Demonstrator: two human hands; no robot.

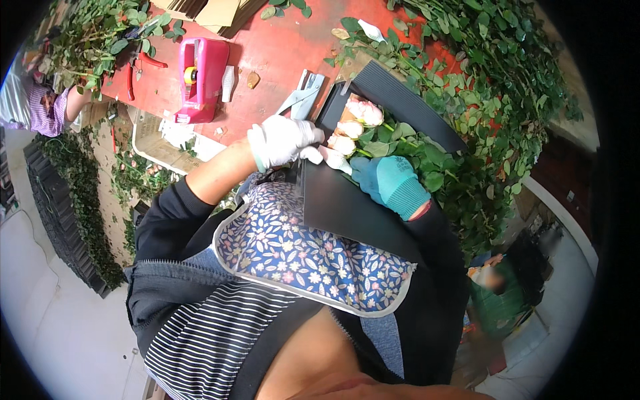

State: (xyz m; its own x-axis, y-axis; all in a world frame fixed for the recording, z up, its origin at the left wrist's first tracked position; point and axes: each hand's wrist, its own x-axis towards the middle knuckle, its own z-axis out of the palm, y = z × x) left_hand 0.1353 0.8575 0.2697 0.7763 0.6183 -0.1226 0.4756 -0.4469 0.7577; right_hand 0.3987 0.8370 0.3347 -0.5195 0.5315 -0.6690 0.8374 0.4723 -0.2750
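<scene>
My left hand (283, 141), in a white glove, is at the left edge of a dark folded sheet (353, 207), its fingers curled beside the flower heads. What they pinch, if anything, is hidden. My right hand (392, 181), in a teal and blue glove, is closed just below a pale pink rose (335, 160) lying over the sheet. The grip on its stem is partly covered by the glove. Several more pink roses (363, 111) with green leaves lie on the sheet, heads toward my left. A black ribbed flap (407, 103) stands behind them.
On the red table (260, 50) are a pink tape dispenser (203, 77), a grey metal stapler-like tool (307, 95) and red-handled pruners (137, 70). Leafy stems (493, 80) pile at the right. A pale crate (157, 147) stands below the table's left edge. Another person's purple sleeve (48, 107) shows far left.
</scene>
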